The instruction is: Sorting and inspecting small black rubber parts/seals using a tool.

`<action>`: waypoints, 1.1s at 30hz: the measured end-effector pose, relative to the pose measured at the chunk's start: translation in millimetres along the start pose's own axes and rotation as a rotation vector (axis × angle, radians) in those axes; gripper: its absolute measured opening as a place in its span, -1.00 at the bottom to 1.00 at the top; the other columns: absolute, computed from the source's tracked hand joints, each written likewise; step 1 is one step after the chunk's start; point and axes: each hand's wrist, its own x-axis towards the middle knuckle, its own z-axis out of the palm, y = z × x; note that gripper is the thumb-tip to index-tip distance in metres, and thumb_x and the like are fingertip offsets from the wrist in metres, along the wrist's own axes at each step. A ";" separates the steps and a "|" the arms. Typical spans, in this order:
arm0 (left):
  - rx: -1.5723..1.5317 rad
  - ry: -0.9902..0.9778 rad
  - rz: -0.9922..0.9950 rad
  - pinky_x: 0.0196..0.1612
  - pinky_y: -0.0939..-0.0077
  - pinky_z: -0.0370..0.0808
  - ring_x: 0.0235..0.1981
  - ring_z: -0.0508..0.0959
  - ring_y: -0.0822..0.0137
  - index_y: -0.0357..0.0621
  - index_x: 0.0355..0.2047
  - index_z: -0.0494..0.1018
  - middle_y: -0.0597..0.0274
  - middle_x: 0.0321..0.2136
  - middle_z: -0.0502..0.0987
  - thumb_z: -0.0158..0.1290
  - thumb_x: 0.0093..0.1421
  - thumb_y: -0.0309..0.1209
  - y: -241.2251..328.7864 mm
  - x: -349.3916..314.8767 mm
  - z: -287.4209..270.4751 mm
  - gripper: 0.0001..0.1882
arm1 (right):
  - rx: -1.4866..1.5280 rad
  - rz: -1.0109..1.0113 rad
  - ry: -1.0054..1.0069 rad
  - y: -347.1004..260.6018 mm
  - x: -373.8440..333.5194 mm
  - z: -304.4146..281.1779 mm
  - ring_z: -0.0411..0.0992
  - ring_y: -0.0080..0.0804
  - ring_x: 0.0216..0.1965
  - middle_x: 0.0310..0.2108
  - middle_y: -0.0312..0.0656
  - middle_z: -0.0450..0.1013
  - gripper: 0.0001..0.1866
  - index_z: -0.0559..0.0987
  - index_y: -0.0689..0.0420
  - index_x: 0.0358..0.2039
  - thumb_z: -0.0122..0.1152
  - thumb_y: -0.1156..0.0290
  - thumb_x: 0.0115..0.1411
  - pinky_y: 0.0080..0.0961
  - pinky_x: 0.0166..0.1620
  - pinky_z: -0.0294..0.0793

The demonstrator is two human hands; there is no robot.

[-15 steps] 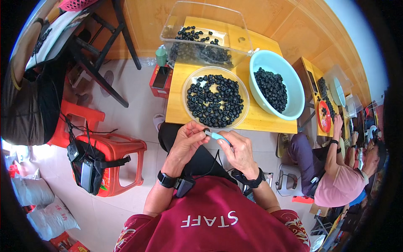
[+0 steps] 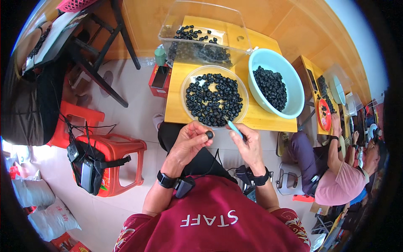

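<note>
My left hand (image 2: 187,143) pinches a small black round piece (image 2: 209,134) between thumb and fingers, just in front of the table edge. My right hand (image 2: 248,145) grips a thin light-blue tool (image 2: 234,127) whose tip points up toward the clear bowl (image 2: 187,77). That bowl stands on the yellow wooden table (image 2: 176,109) and holds several black round pieces. To its right is a light-blue basin (image 2: 294,90) with more of them.
A clear plastic bin (image 2: 201,19) with black pieces sits at the table's far side. Red stools (image 2: 113,155) with dark gear stand at my left. Another person in a pink top (image 2: 340,185) works at a second table on the right.
My hands have drawn apart: the left now holds the black piece clear of the blue tool, and the right has tipped the tool toward the bowl.
</note>
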 end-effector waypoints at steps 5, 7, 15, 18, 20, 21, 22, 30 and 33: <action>0.076 0.017 -0.001 -0.32 0.57 0.50 -0.42 0.52 0.39 -0.21 -0.40 0.40 0.15 -0.38 0.50 0.09 0.01 -0.62 -3.2 0.5 -1.4 -0.87 | 0.352 0.054 -0.136 -12.4 -2.2 14.7 0.26 -0.73 -0.54 -0.54 -0.39 0.35 -0.78 0.49 0.22 -0.31 0.25 0.52 -0.02 -0.82 -0.47 0.20; 0.117 0.010 0.007 -0.32 0.57 0.50 -0.42 0.53 0.40 -0.21 -0.41 0.40 0.15 -0.39 0.50 0.10 0.01 -0.62 -4.1 0.5 -2.1 -0.86 | 0.462 0.105 -0.138 -15.4 -2.3 22.5 0.30 -0.72 -0.51 -0.54 -0.38 0.37 -0.81 0.48 0.21 -0.34 0.24 0.53 -0.01 -0.80 -0.45 0.25; 0.210 -0.096 -0.062 -0.33 0.57 0.50 -0.42 0.53 0.38 -0.24 -0.43 0.40 0.16 -0.42 0.50 0.12 -0.03 -0.65 -2.0 -2.5 -3.6 -0.85 | 0.903 0.297 -0.229 -12.4 -9.4 21.6 0.44 -0.56 -0.44 -0.49 -0.27 0.43 -0.90 0.43 0.23 -0.38 0.15 0.58 0.06 -0.69 -0.34 0.42; 0.165 -0.096 -0.079 -0.32 0.58 0.50 -0.42 0.53 0.39 -0.24 -0.43 0.40 0.16 -0.42 0.50 0.11 -0.02 -0.64 -5.7 -3.3 -4.6 -0.85 | 0.857 0.376 -0.252 2.7 -12.5 18.2 0.44 -0.55 -0.40 -0.43 -0.24 0.44 -0.90 0.44 0.24 -0.36 0.13 0.56 0.08 -0.68 -0.30 0.42; 0.148 -0.067 -0.085 -0.32 0.59 0.50 -0.43 0.53 0.40 -0.23 -0.42 0.40 0.16 -0.42 0.50 0.11 -0.02 -0.64 -6.6 -3.0 -3.1 -0.85 | 0.799 0.270 -0.210 -3.7 -13.9 21.6 0.44 -0.57 -0.39 -0.42 -0.25 0.44 -0.86 0.45 0.24 -0.32 0.15 0.55 0.07 -0.68 -0.30 0.42; 0.132 -0.038 -0.090 -0.32 0.59 0.50 -0.43 0.52 0.41 -0.22 -0.42 0.40 0.17 -0.41 0.49 0.11 -0.01 -0.63 -7.3 -2.7 -1.9 -0.85 | 0.740 0.164 -0.169 -6.2 -14.6 23.4 0.43 -0.59 -0.39 -0.41 -0.27 0.44 -0.82 0.46 0.24 -0.29 0.17 0.55 0.06 -0.68 -0.29 0.42; 0.133 -0.038 -0.091 -0.32 0.59 0.50 -0.43 0.52 0.41 -0.22 -0.42 0.40 0.17 -0.41 0.49 0.11 -0.01 -0.63 -8.0 -2.3 -0.5 -0.85 | 0.741 0.165 -0.167 -5.2 -15.6 25.2 0.43 -0.59 -0.39 -0.41 -0.27 0.44 -0.82 0.46 0.24 -0.29 0.17 0.55 0.06 -0.68 -0.29 0.42; 0.238 0.012 -0.163 -0.28 0.60 0.50 -0.39 0.52 0.42 -0.18 -0.35 0.37 0.21 -0.31 0.48 0.11 0.01 -0.58 -10.1 0.2 -0.7 -0.81 | 0.271 0.028 -0.073 3.1 -15.1 16.0 0.32 -0.69 -0.47 -0.47 -0.37 0.41 -0.77 0.52 0.20 -0.28 0.24 0.55 -0.02 -0.72 -0.38 0.32; 0.265 0.054 -0.204 -0.26 0.51 0.47 -0.32 0.50 0.33 -0.15 -0.26 0.35 0.16 -0.27 0.45 0.06 0.03 -0.56 -2.7 -0.5 11.4 -0.77 | 0.133 0.054 0.025 17.2 -3.1 -6.8 0.39 -0.63 -0.42 -0.43 -0.31 0.46 -0.78 0.52 0.21 -0.27 0.20 0.56 -0.01 -0.65 -0.32 0.38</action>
